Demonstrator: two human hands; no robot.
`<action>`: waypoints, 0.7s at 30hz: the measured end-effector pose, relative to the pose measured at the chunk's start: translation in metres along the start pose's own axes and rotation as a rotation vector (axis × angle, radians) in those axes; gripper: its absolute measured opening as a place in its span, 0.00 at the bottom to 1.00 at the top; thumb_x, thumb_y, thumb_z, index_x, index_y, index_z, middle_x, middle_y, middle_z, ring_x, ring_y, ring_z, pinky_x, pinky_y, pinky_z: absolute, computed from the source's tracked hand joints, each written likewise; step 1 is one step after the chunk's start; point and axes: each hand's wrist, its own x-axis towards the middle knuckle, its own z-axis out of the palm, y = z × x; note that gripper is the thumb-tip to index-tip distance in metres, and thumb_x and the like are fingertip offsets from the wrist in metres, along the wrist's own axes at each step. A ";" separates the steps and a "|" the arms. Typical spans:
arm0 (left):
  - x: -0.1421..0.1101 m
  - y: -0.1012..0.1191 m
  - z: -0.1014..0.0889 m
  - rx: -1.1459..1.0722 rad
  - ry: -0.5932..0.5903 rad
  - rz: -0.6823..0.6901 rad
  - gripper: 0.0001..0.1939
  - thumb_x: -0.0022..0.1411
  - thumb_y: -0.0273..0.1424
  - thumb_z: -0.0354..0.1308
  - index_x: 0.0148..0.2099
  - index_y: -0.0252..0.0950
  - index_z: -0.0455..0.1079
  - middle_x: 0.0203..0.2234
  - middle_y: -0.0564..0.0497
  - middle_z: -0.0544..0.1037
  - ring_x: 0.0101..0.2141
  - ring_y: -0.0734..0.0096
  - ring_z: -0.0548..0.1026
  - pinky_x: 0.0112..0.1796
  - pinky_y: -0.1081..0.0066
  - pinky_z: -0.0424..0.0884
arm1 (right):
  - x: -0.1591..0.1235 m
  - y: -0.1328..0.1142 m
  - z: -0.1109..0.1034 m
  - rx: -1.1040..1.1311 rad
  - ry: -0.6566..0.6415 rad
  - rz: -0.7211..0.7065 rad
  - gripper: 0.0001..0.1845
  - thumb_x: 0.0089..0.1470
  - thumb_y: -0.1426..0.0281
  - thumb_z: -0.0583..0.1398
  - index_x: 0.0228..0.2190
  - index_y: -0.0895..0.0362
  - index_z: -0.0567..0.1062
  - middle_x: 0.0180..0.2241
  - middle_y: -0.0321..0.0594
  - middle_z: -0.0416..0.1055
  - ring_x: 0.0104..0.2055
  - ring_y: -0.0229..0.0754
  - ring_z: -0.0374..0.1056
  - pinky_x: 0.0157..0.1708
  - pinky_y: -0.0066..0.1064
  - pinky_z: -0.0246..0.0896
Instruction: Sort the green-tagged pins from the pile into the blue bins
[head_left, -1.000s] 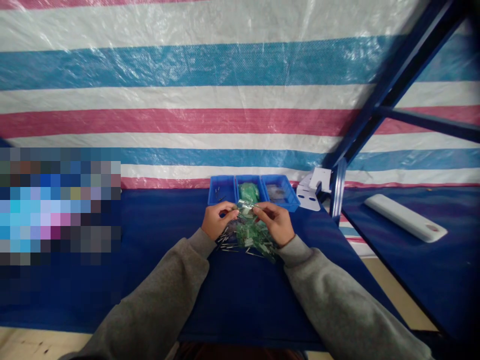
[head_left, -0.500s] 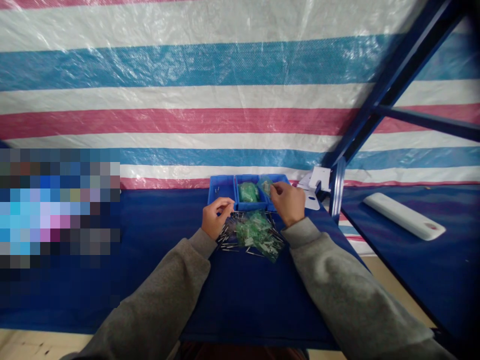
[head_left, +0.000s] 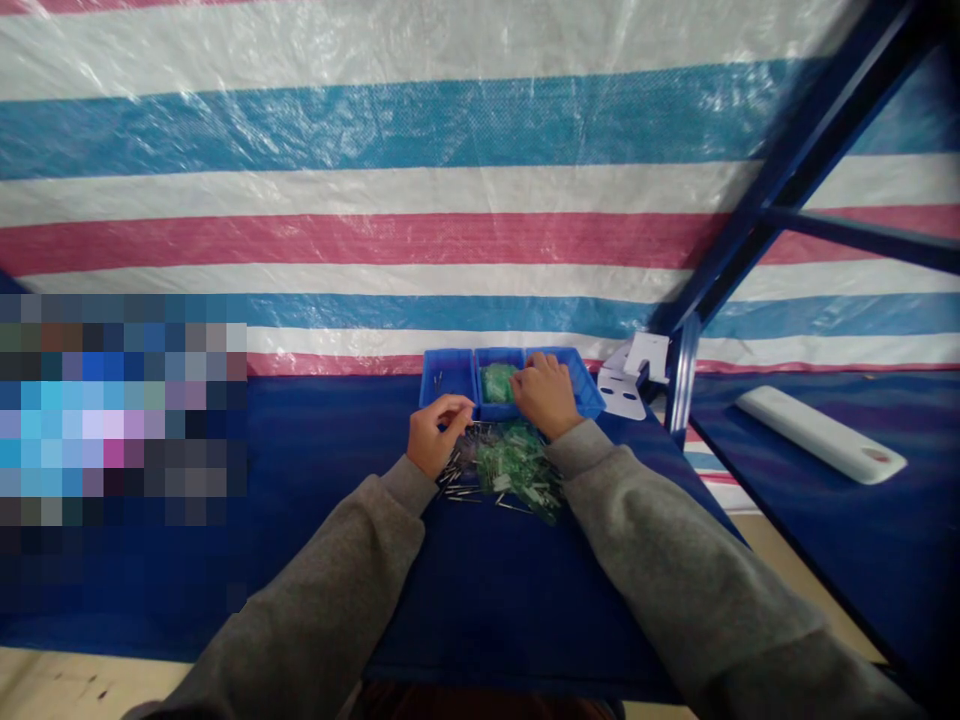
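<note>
My left hand (head_left: pixel 437 435) is closed in a pinch just in front of the left blue bin (head_left: pixel 448 378). What sits between its fingertips is too small to name. My right hand (head_left: pixel 547 394) bends over the divider between the middle blue bin (head_left: pixel 501 411) and the right blue bin (head_left: pixel 587 388), fingers curled and their tips mostly hidden. Beside its thumb, a bundled green plastic bag (head_left: pixel 496 383) fills the middle bin. In front of the bins lie several thin metal pieces (head_left: pixel 459 490) and a heap of green clear plastic bags (head_left: pixel 517 465).
White cut-out cards (head_left: pixel 634 375) lean by a blue metal post (head_left: pixel 681 380) at the right. A long white case (head_left: pixel 821 433) rests on the neighbouring blue table. A striped sheet (head_left: pixel 375 240) hangs behind, and the left area is pixelated.
My right hand has moved left and turned palm down over the divider; the green clear bag at its fingertips no longer shows there. My left hand keeps its pinch in nearly the same place.
</note>
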 end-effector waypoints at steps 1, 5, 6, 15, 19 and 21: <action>0.000 0.000 0.000 0.009 -0.002 0.007 0.09 0.58 0.36 0.58 0.36 0.34 0.73 0.27 0.50 0.77 0.26 0.72 0.75 0.28 0.75 0.71 | -0.002 0.002 0.000 0.024 0.015 -0.006 0.17 0.58 0.66 0.52 0.31 0.61 0.78 0.40 0.52 0.69 0.45 0.52 0.62 0.41 0.40 0.56; 0.000 0.000 -0.001 0.044 -0.010 0.034 0.09 0.58 0.35 0.57 0.36 0.34 0.73 0.28 0.50 0.77 0.27 0.72 0.76 0.29 0.75 0.71 | -0.018 0.004 -0.008 0.184 0.155 -0.058 0.15 0.59 0.66 0.52 0.36 0.58 0.77 0.38 0.47 0.69 0.41 0.46 0.64 0.41 0.36 0.57; 0.000 -0.001 -0.002 0.047 -0.006 0.038 0.09 0.58 0.35 0.57 0.36 0.34 0.73 0.28 0.50 0.77 0.27 0.72 0.76 0.29 0.75 0.71 | -0.024 0.004 -0.010 0.230 0.152 -0.082 0.15 0.60 0.66 0.52 0.37 0.58 0.76 0.36 0.46 0.70 0.40 0.44 0.65 0.40 0.35 0.58; 0.001 -0.005 -0.001 0.009 0.021 0.006 0.09 0.58 0.34 0.58 0.36 0.34 0.73 0.27 0.50 0.76 0.25 0.74 0.74 0.27 0.75 0.71 | -0.064 -0.007 -0.008 0.137 -0.232 -0.283 0.21 0.50 0.52 0.60 0.37 0.56 0.76 0.38 0.46 0.71 0.40 0.48 0.69 0.35 0.33 0.62; 0.000 -0.004 -0.001 0.013 0.015 0.015 0.09 0.57 0.34 0.58 0.35 0.33 0.73 0.26 0.50 0.76 0.24 0.74 0.74 0.27 0.76 0.70 | -0.065 -0.008 -0.005 0.124 -0.259 -0.300 0.16 0.54 0.58 0.58 0.37 0.55 0.76 0.39 0.44 0.71 0.40 0.46 0.69 0.35 0.32 0.62; 0.000 -0.005 -0.001 0.015 0.015 0.016 0.09 0.57 0.35 0.58 0.36 0.33 0.73 0.26 0.50 0.76 0.23 0.75 0.73 0.26 0.76 0.70 | -0.065 -0.010 -0.006 0.127 -0.256 -0.280 0.15 0.56 0.58 0.57 0.38 0.55 0.75 0.39 0.44 0.71 0.41 0.45 0.69 0.36 0.32 0.62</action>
